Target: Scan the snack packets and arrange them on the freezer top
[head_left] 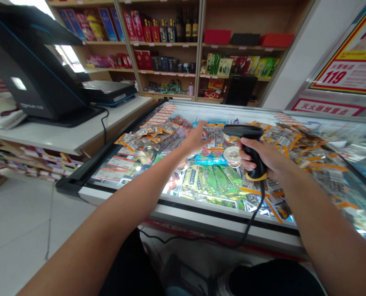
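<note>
My right hand (265, 158) is wrapped round the grip of a black barcode scanner (243, 133) with a yellow band, held over the glass lid of a chest freezer (198, 213). The scanner's head points left toward a small clear snack packet (215, 137). My left hand (197, 139) reaches over the lid and pinches that packet at its left edge. Several more clear packets with orange strips (146, 137) lie spread over the glass around both hands. The scanner's black cable (251, 226) hangs down over the freezer's front edge.
A black checkout terminal (31, 70) and a flat device (109, 91) stand on the white counter (62, 135) at left. Wooden shelves (183, 45) with boxes and bottles line the back wall. A red and yellow price poster (352, 61) hangs at right.
</note>
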Motion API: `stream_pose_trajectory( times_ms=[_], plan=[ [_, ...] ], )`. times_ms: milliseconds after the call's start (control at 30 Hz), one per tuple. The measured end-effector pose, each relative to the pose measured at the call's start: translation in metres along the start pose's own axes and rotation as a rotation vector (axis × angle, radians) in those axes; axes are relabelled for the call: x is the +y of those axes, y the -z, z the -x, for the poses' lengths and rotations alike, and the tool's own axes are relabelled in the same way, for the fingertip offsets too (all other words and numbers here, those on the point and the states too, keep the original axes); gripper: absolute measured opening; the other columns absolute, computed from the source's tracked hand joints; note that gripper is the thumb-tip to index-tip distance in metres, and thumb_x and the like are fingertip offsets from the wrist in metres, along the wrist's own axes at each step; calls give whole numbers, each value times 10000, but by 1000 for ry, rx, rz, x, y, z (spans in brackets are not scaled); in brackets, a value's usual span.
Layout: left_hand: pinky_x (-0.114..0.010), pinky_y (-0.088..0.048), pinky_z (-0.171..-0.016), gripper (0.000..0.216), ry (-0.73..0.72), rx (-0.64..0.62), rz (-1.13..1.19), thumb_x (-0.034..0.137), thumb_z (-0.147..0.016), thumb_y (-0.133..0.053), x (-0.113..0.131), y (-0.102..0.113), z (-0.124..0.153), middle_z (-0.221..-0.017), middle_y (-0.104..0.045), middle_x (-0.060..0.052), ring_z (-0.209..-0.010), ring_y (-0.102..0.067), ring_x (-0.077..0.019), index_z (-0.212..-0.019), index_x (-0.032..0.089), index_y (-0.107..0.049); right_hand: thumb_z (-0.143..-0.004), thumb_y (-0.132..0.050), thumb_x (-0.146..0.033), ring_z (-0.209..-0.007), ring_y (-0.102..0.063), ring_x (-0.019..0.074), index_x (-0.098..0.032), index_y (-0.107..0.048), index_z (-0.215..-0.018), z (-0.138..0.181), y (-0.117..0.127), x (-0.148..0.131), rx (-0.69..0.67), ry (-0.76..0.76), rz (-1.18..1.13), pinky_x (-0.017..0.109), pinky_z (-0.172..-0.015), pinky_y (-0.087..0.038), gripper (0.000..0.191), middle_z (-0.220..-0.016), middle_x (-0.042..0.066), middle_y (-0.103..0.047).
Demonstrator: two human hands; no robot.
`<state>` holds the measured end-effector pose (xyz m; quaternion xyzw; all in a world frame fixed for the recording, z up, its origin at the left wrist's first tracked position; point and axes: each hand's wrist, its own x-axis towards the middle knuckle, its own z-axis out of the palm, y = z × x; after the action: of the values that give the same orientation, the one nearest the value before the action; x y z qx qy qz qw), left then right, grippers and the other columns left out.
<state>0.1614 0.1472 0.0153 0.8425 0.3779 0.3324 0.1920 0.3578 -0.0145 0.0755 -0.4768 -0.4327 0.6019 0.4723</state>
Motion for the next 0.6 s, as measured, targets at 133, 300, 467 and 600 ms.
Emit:
stream_pose_trajectory(
  times_ms=[133,300,467,600],
  plan=[
    [-511,-384,-986,623,165,-28,-247,264,-901,-622,-5,19,-6,-1149,-719,-135,-1121,-646,-338,-1474,175,-393,-848,-737,-415,-437,-370,71,-227,-574,-869,5,4,-8,54,18,-78,220,-405,-250,249,-585,-47,-447],
    [-560,-321,-999,508,324,59,-648,326,-936,-526,-24,53,2,-1275,-633,-199,-1228,-510,-410,-1413,156,-492,-817,-721,-334,-441,-335,47,-206,-577,-882,10,20,-24,133,174,-262,211,-439,-300,203,-586,-71,-437],
    [-500,-302,-1018,418,258,244,-755,422,-988,-497,-23,54,11,-1425,-476,-133,-1282,-367,-367,-1328,186,-554,-759,-697,-261,-449,-359,36,-179,-554,-858,13,35,-34,271,286,-466,175,-439,-329,193,-578,-82,-421],
    [-518,-355,-1040,408,9,37,-494,326,-958,-553,21,14,9,-1407,-534,-126,-1288,-434,-339,-1356,236,-573,-755,-684,-244,-437,-368,33,-179,-528,-866,13,34,-35,337,305,-533,172,-429,-324,202,-575,-91,-412]
  ],
)
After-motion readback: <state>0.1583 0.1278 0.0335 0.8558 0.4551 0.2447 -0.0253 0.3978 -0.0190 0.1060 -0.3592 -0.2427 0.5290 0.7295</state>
